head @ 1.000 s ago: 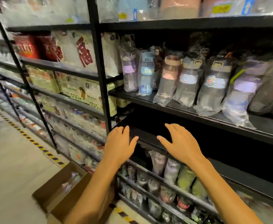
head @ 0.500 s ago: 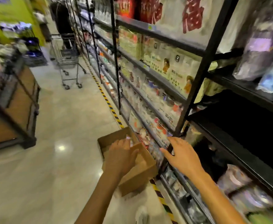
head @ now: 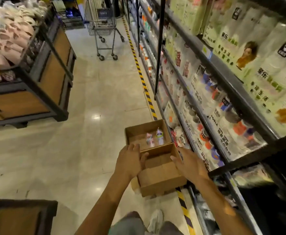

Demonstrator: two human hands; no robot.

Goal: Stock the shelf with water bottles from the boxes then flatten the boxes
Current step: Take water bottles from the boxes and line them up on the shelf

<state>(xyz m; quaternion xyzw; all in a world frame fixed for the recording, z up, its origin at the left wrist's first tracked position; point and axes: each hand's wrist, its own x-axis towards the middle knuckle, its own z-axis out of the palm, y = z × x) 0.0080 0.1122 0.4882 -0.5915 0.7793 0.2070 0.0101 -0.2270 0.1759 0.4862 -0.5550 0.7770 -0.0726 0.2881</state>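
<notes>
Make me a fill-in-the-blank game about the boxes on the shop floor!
1. The far box has ____ bottles in it.
2. The near box holds ____ bottles.
3. Both the left hand and right hand are ____, holding nothing.
4. Up the aisle stands a metal shopping ____.

Missing words: two; no; open; cart

two open cardboard boxes are seen on the floor: a near box (head: 160, 177) and a far box (head: 138, 133). two wrapped water bottles (head: 155, 139) are counted in the far box. one shopping cart (head: 103, 26) is seen up the aisle. two hands are counted, the left hand (head: 130, 160) and the right hand (head: 189, 164).
</notes>
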